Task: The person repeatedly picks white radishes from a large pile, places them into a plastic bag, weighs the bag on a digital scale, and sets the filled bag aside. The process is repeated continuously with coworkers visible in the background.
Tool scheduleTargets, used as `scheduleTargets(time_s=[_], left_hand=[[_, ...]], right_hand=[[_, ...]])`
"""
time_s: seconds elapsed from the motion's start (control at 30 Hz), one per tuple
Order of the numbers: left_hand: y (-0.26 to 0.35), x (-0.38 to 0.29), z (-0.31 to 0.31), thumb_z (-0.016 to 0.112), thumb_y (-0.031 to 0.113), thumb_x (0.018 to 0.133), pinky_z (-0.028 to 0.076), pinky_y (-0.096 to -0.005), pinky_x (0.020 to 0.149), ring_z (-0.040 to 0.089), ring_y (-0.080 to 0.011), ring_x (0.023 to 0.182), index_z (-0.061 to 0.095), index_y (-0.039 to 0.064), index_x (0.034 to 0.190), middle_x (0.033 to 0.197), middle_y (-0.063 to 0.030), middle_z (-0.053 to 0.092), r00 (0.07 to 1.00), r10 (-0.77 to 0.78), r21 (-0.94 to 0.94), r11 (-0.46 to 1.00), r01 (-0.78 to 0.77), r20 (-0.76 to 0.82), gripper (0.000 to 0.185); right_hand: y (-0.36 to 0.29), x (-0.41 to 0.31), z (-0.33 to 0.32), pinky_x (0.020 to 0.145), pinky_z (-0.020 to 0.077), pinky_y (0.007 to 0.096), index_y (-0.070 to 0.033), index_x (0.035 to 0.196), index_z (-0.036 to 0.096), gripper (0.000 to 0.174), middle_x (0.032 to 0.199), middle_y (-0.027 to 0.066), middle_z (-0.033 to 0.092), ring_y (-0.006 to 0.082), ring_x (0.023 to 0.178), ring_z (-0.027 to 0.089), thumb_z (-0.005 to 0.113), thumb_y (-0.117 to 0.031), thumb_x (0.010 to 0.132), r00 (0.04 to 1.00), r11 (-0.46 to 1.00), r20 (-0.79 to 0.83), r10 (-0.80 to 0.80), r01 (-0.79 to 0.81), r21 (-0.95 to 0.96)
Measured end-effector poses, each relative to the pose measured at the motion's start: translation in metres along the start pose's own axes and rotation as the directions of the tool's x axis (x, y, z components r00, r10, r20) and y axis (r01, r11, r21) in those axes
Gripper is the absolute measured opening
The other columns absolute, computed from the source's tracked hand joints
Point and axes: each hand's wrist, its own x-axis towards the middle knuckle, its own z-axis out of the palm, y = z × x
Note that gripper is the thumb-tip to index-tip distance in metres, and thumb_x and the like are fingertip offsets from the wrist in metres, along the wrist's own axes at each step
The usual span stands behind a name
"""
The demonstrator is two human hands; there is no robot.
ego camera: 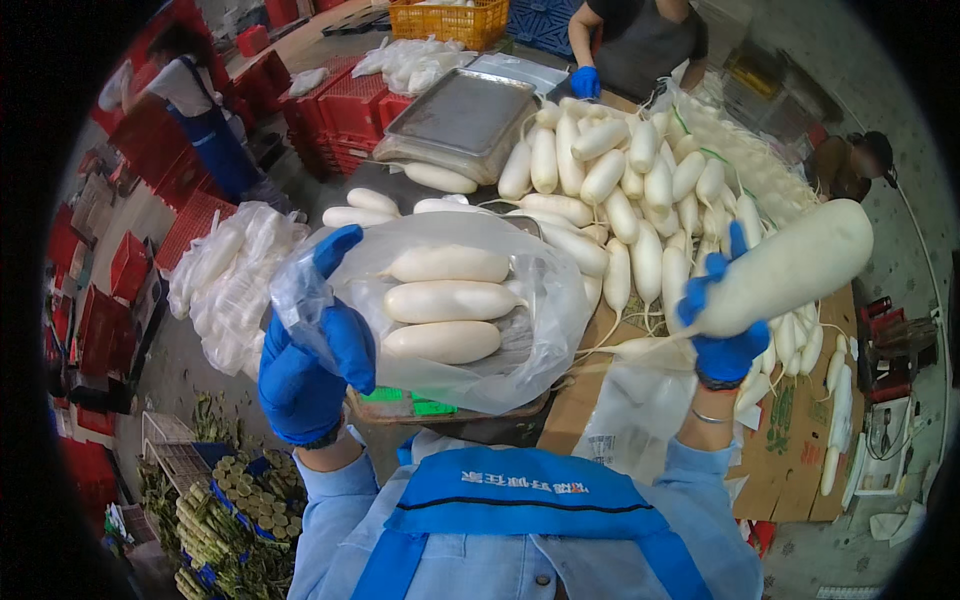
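Note:
My left hand (pixel 319 360), in a blue glove, holds one edge of a translucent plastic bag (pixel 555 300), its film draped over the fingers. The bag spreads over or around three white daikon radishes (pixel 450 301) lying side by side; I cannot tell if they are inside it. They are above a scale (pixel 450 412) with green lit displays. My right hand (pixel 724 322), also gloved, grips one large daikon (pixel 795 262) near its root end, raised over the table's right side. Its tapered root points left toward the bag.
A big heap of daikons (pixel 630 180) covers the table beyond. A metal tray (pixel 465 109) lies at the back. Bagged goods (pixel 225 285) are at the left. Flat plastic bags (pixel 637 397) lie on cardboard (pixel 802 435). One co-worker (pixel 645 45) stands across the table, another (pixel 202 112) far left.

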Motion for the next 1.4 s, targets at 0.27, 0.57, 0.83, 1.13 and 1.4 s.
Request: scheduleTargets(time_s=[0.27,0.57,0.83,1.13,1.4], left_hand=[[0.022,-0.014,-0.01,0.063,0.024,0.072,0.035,-0.0195,0.037,0.048,-0.0126,0.039,0.017,-0.018,0.131,0.055,-0.0101,0.056,0.992,-0.121,-0.049,0.992,0.119,-0.027,0.086],[0.028,-0.029,-0.011,0.06,0.024,0.076,0.039,-0.023,0.04,0.053,-0.0185,0.046,0.052,-0.013,0.103,0.073,-0.0179,0.06,0.98,-0.078,0.182,0.977,0.112,-0.184,0.046],[0.037,0.0,-0.022,0.056,0.018,0.075,0.043,-0.0231,0.046,0.056,-0.0161,0.057,0.048,-0.013,0.114,0.085,-0.0155,0.061,0.994,-0.108,0.29,0.951,0.11,-0.022,0.051],[0.058,0.051,0.023,0.048,-0.013,0.075,0.044,-0.032,0.088,0.052,-0.0231,0.111,0.055,0.002,0.12,0.127,-0.0135,0.05,0.917,0.017,0.858,0.348,-0.379,0.398,0.048],[0.025,0.055,0.009,0.063,-0.01,0.069,0.042,-0.0314,0.092,0.052,-0.0244,0.113,0.049,0.003,0.124,0.125,-0.0136,0.052,0.909,0.28,0.799,0.441,-0.408,0.309,0.059]], right_hand=[[0.146,0.08,0.025,0.09,0.0424,0.0388,-0.006,0.123,0.048,0.062,0.116,0.0193,0.053,0.0327,0.108,0.051,0.067,-0.029,0.069,0.845,-0.158,-0.299,0.443,-0.255,-0.954],[0.128,0.081,-0.007,0.089,0.0417,0.0407,-0.002,0.118,0.051,0.061,0.113,0.0222,0.054,0.0357,0.1,0.054,0.058,-0.048,0.079,0.864,-0.357,-0.146,0.482,0.041,-0.933],[0.014,0.052,0.055,0.073,0.0478,0.0398,-0.006,0.081,0.065,0.046,0.064,0.0147,0.059,0.0321,0.063,0.058,0.056,-0.051,0.077,0.468,-0.467,-0.272,0.841,0.373,-0.801],[0.006,0.094,0.108,0.082,0.046,0.0359,-0.015,0.113,0.061,0.042,0.057,-0.0023,0.039,0.0161,0.062,0.048,0.058,-0.008,0.071,0.738,-0.882,0.557,0.381,0.47,-0.02],[0.017,0.138,0.13,0.063,0.0496,0.0303,-0.01,0.112,0.062,0.053,0.071,0.009,0.061,0.0213,0.065,0.06,0.067,-0.046,0.073,0.99,-0.502,0.132,0.044,0.136,-0.854]])
